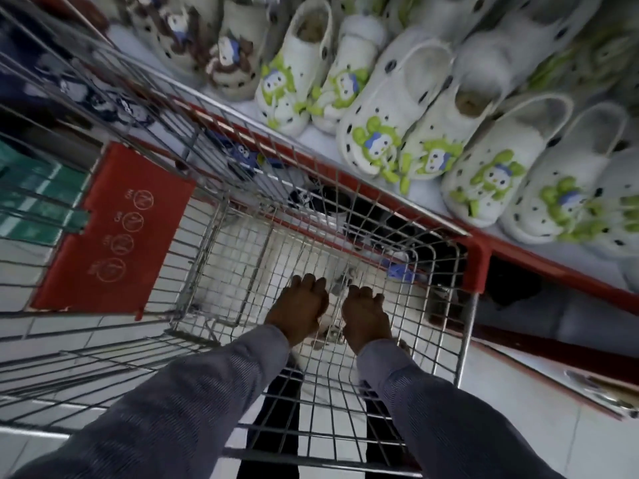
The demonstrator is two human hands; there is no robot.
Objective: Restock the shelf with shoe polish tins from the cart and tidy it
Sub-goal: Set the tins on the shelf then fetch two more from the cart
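The fingers of the left hand (299, 307) and right hand (366, 314) are curling downward deep inside the wire cart (221, 257), side by side; whether they are gripping anything cannot be told, since only a blurred pale object is showing between them. No shoe polish tin is discernible. The shelf (428, 202) beside the cart is carrying white clogs (380, 133).

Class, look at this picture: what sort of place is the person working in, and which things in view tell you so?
Most likely a shop's footwear aisle. A wire shopping cart with a red child-seat flap stands against a red-edged shelf lined with rows of white cartoon clogs, and the floor is tiled.
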